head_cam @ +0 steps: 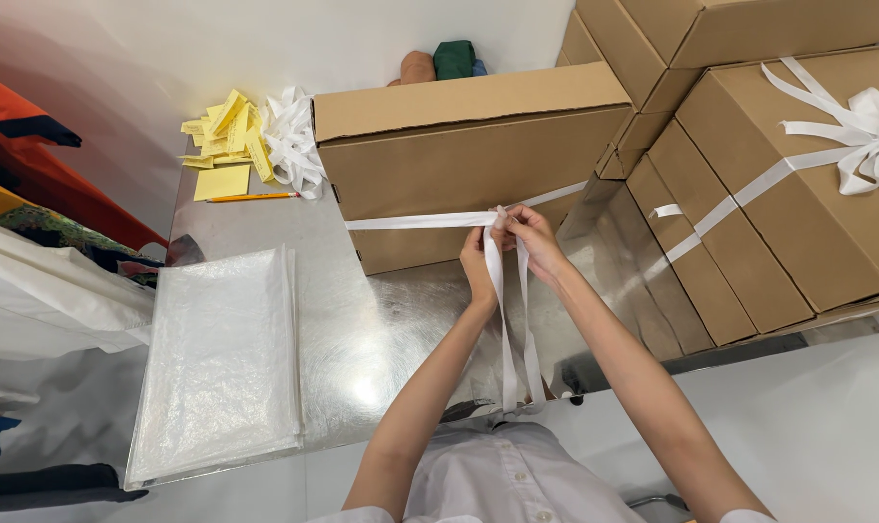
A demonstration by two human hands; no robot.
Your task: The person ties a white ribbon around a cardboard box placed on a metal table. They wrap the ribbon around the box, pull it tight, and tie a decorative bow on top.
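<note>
Box (459,165): plain brown cardboard, long and flat, standing on one long edge on the steel table (381,329), long axis running left-right across the view, broad face toward the person, right end angled slightly away. Flaps closed, no print visible on it.

Ribbon (420,221): white, flat, runs horizontally across the box's front face at mid height, continues up to the right past the hands. Two loose tails hang straight down from the hands over the table edge toward the person's shirt.

Left hand (478,266): at box front, fingers closed, pinching the ribbon where the bands meet.
Right hand (534,242): touching the left, fingers curled shut on the same ribbon crossing.

Right side: stacked brown boxes (749,213), same kind, tilted; the top one is tied with white ribbon ending in a big bow (861,131).
Back left of table: pile of yellow paper slips (228,136), one square yellow sheet, a pencil (254,197) just beside it, heap of loose white ribbon (292,140) next to the slips.
Front left: stack of clear plastic bags (222,358), rectangular, lying flat, hanging over the table's near edge.
</note>
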